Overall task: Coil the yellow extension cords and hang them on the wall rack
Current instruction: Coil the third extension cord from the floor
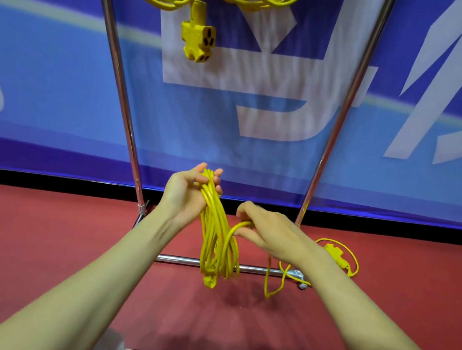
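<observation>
Between the rack's chrome legs (123, 94), the left hand (187, 192) grips the top of the yellow cord coil (215, 237), loops running across its palm under curled fingers. Just right, the right hand (269, 232) pinches one loop, and the slack trails right along the red floor (41, 239) to the cord's plug end (335, 251).

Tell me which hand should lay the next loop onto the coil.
Right. The left hand grips the top of the coil, so it is occupied. The right hand pinches the free strand beside it, and the slack cord lies on the floor on its side.
</observation>
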Motion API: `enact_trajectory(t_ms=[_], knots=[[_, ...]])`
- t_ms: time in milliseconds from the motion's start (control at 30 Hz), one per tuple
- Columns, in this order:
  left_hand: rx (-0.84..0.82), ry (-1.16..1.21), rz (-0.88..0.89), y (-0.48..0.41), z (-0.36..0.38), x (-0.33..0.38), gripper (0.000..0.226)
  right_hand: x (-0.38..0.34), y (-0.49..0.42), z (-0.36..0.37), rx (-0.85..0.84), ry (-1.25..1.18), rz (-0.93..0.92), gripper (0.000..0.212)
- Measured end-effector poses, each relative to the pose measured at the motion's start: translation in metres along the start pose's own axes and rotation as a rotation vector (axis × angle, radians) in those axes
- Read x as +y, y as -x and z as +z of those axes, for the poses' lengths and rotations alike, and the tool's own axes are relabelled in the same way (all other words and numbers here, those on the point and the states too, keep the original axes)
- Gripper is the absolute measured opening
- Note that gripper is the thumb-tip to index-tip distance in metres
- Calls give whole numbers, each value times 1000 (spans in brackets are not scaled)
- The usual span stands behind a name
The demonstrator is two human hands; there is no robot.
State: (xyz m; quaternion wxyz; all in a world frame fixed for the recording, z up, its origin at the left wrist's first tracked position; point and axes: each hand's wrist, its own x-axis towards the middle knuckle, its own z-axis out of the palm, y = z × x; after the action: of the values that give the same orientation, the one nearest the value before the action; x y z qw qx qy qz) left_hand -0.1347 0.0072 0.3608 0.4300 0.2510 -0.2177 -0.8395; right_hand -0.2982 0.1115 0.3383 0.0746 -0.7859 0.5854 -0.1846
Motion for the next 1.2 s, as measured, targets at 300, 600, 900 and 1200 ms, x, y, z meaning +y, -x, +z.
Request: enact_trajectory(t_ms=[300, 600, 900, 1200], knots=[[-122, -235, -75, 4, -2, -9, 53, -4, -2, -10, 6, -519, 124, 34], [-152, -353, -114, 7, 1, -15, 60, -7, -6, -13, 107, -359, -44, 21], [-171, -439, -150, 9, -2, -27, 64, -6, -5, -12, 60, -250, -82, 21], [-177, -436, -168, 9, -3, -29, 62, 1, -2, -14, -59, 190, 290, 52]])
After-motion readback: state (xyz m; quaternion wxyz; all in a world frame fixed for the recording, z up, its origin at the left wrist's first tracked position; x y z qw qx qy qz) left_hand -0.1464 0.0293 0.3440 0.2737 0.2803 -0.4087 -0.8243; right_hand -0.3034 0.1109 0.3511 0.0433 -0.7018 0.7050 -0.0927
